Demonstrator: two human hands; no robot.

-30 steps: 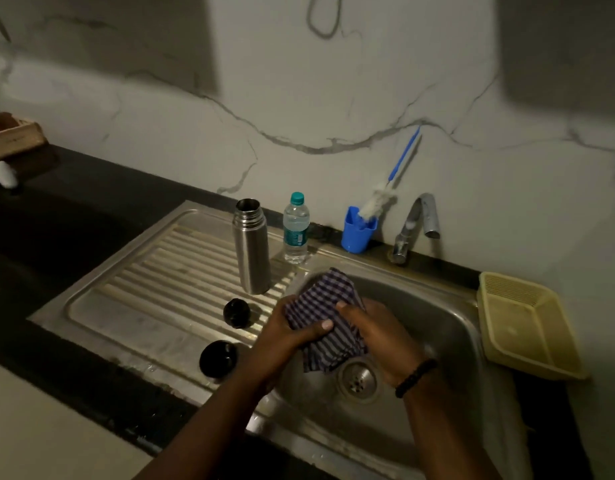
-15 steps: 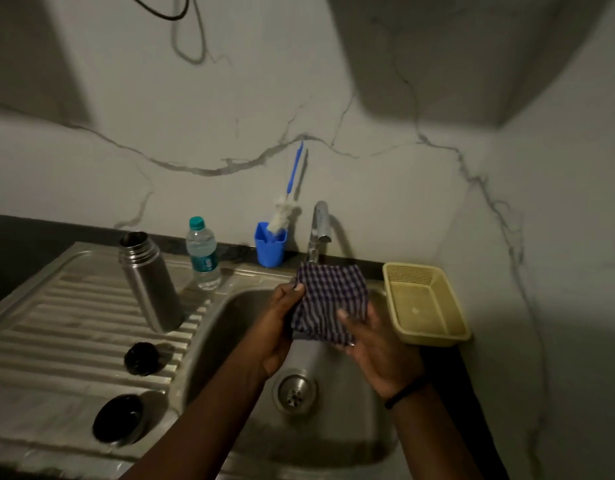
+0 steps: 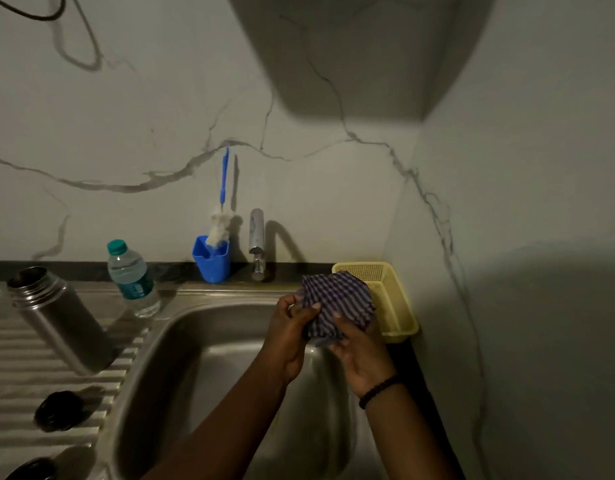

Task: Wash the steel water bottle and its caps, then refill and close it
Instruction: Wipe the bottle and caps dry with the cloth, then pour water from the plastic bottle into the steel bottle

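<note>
The uncapped steel bottle (image 3: 61, 318) stands on the ribbed drainboard at the left. Two black caps lie in front of it, one (image 3: 58, 410) on the ribs and a second cap (image 3: 32, 471) at the bottom edge. Over the right side of the sink basin (image 3: 195, 358), my left hand (image 3: 288, 327) and my right hand (image 3: 359, 358) both grip a bunched blue checked cloth (image 3: 337, 303). The cloth is close to the yellow basket (image 3: 399, 306).
A small plastic water bottle (image 3: 133, 278) with a green cap stands behind the sink. A blue cup (image 3: 212, 259) holds a bottle brush (image 3: 220, 225) beside the tap (image 3: 257, 242). Walls close in at the back and right.
Both hands have carried the cloth up and to the right, from above the drain to beside the yellow basket. The view has swung right, so the bottle and caps sit further left.
</note>
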